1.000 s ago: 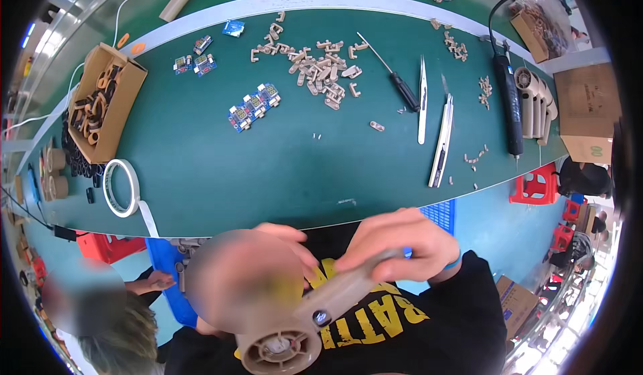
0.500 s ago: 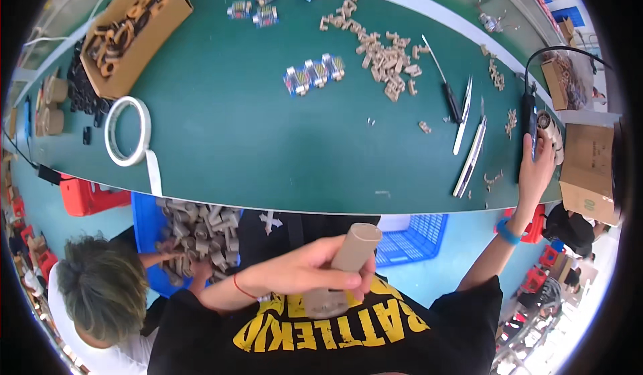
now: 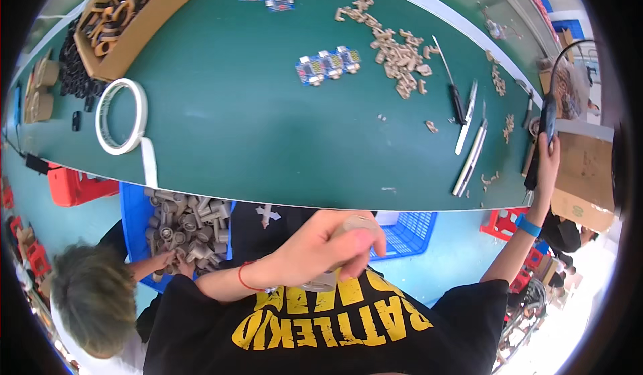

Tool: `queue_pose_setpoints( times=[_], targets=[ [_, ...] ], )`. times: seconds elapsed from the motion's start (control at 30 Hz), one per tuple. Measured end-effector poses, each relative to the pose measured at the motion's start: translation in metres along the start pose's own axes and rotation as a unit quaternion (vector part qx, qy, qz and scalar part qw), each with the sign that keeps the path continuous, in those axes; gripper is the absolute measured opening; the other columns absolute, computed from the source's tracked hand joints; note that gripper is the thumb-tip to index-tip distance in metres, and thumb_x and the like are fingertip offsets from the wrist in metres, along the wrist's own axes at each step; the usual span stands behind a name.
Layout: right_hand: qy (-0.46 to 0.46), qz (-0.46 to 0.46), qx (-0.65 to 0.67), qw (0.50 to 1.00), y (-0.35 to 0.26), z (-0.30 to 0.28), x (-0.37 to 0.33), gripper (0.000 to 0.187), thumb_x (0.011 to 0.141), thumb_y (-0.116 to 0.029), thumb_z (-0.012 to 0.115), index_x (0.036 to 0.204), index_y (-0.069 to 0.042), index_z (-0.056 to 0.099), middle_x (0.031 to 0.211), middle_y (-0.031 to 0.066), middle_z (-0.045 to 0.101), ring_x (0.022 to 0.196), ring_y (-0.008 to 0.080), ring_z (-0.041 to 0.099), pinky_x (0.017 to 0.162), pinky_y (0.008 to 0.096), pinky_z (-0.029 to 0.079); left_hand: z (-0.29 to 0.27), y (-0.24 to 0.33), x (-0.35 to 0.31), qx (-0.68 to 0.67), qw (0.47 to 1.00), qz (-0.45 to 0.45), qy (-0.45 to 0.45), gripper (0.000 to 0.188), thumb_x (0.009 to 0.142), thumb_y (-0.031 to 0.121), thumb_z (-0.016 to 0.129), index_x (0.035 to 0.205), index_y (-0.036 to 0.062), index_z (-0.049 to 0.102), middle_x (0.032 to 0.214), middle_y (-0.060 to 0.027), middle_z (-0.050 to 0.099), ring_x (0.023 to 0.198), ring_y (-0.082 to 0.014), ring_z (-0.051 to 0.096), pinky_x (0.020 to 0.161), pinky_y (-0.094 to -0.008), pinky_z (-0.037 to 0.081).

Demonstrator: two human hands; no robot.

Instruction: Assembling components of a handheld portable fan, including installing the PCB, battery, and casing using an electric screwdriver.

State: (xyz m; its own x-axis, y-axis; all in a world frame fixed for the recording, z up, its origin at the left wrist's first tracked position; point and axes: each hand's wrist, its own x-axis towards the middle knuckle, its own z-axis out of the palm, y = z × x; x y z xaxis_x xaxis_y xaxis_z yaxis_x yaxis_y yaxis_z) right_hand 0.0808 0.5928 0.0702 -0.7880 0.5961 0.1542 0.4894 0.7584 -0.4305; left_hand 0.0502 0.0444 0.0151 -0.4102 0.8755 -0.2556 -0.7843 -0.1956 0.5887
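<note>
The step in hand appears to be bringing a power tool to a part that is held in front of the body. The left hand (image 3: pixel 325 242) holds a beige plastic housing (image 3: pixel 321 282) near the chest, just off the near edge of the green workbench (image 3: pixel 234 140); its fingers curl round the tubular section and hide much of it. At the far right end of the bench, the right hand (image 3: pixel 547 164) grasps a black electric screwdriver (image 3: pixel 548 115), the fingers closed about its body and the cable (image 3: pixel 577 42) looping above. Whether the tool is clear of the bench I cannot tell.

The next move, as I judge it, calls for carrying the screwdriver left to the housing with enough slack in the cable, and for turning the housing so that its fastening point faces the bit. The left grip needs to be firm enough to resist twisting. On the way, the path should clear the white craft knife (image 3: pixel 471 161), the tweezers (image 3: pixel 467 122) and the small beige clips (image 3: pixel 402 60) on the right of the bench.
</note>
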Motion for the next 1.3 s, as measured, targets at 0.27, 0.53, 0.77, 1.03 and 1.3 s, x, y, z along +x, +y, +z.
queue_pose_setpoints(
  times=[0.27,0.53,0.77,1.03,1.3],
  targets=[
    [-0.310,-0.055,0.767,0.560,-0.226,0.046,-0.075,0.059,0.096,-0.015,0.051,0.146,0.003,0.027,0.090,0.0066,0.040,0.074,0.0122,0.042,0.066,0.0265,0.040,0.002,-0.020,0.014,0.019,0.999,0.030,0.023,0.022,0.092,0.022,0.051,0.082,0.0018,0.056,0.060,0.0001,0.048,0.050,-0.0064,0.041,0.048,-0.0238,0.034],
    [-0.261,-0.069,0.798,0.538,-0.311,0.138,-0.076,0.026,0.094,-0.009,0.055,0.118,0.001,0.052,0.074,-0.0002,0.041,0.062,0.0088,0.039,0.061,0.0261,0.037,0.000,-0.007,0.001,0.160,0.983,0.090,0.014,0.019,0.091,0.017,0.059,0.079,0.0035,0.057,0.061,0.0012,0.054,0.053,-0.0055,0.047,0.050,-0.0232,0.037],
    [-0.198,-0.050,0.761,0.616,-0.309,0.159,-0.078,0.026,0.091,-0.009,0.056,0.116,-0.002,0.052,0.073,-0.0002,0.041,0.060,0.0094,0.039,0.058,0.0270,0.037,-0.003,-0.003,-0.002,0.137,0.986,0.099,0.012,0.018,0.091,0.017,0.061,0.079,0.0038,0.056,0.063,0.0013,0.054,0.055,-0.0053,0.049,0.051,-0.0227,0.038],
    [-0.319,-0.068,0.834,0.445,-0.319,0.116,-0.095,0.023,0.090,-0.008,0.055,0.111,0.000,0.051,0.069,-0.0008,0.045,0.056,0.0077,0.044,0.056,0.0249,0.041,0.013,0.016,-0.007,0.063,0.958,0.183,0.210,0.024,0.086,0.000,0.069,0.108,0.0010,0.060,0.073,0.0024,0.059,0.060,-0.0012,0.053,0.055,-0.0185,0.039],
    [-0.327,-0.125,0.831,0.431,-0.327,0.086,-0.128,0.032,0.083,-0.006,0.063,0.109,-0.002,0.046,0.066,0.0026,0.052,0.052,0.0122,0.056,0.056,0.0257,0.051,0.009,0.014,-0.004,0.118,0.943,0.231,0.210,0.019,0.086,-0.002,0.067,0.105,-0.0008,0.069,0.081,-0.0007,0.062,0.063,-0.0029,0.056,0.057,-0.0182,0.040]
  ],
)
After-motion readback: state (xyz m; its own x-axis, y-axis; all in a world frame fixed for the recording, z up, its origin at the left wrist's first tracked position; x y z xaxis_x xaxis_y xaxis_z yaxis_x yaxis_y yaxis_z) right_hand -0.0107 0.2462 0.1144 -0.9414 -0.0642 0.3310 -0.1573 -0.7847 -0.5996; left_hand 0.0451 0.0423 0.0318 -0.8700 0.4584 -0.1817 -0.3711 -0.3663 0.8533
